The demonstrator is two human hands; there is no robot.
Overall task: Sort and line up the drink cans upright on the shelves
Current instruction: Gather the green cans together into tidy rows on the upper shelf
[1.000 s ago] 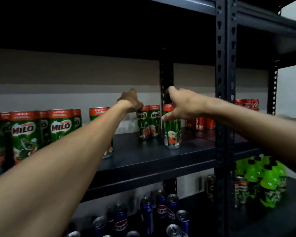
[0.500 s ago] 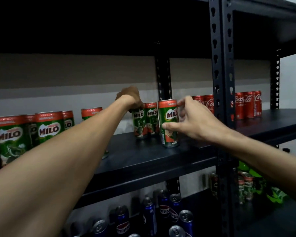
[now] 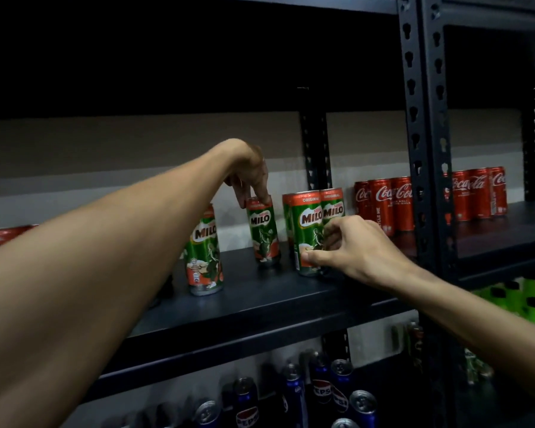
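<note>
The left hand point(image 3: 250, 176) reaches down from above, fingertips pinched on the top rim of a lone Milo can point(image 3: 262, 234) standing upright on the matte black metal shelf point(image 3: 260, 307). The right hand point(image 3: 357, 247) curls round the base of the front Milo can point(image 3: 305, 239), thumb across its glossy label. Slim red Coca-Cola cans point(image 3: 383, 202) stand further right, and Pepsi cans point(image 3: 322, 393) crowd the shelf below.

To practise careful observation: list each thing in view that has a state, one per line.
left hand: pinching top of middle Milo can.
right hand: gripping right-front Milo can.
middle Milo can: upright.
right-front Milo can: upright.
left Milo can: upright, unheld.
Coca-Cola cans: upright, lined up.
</note>
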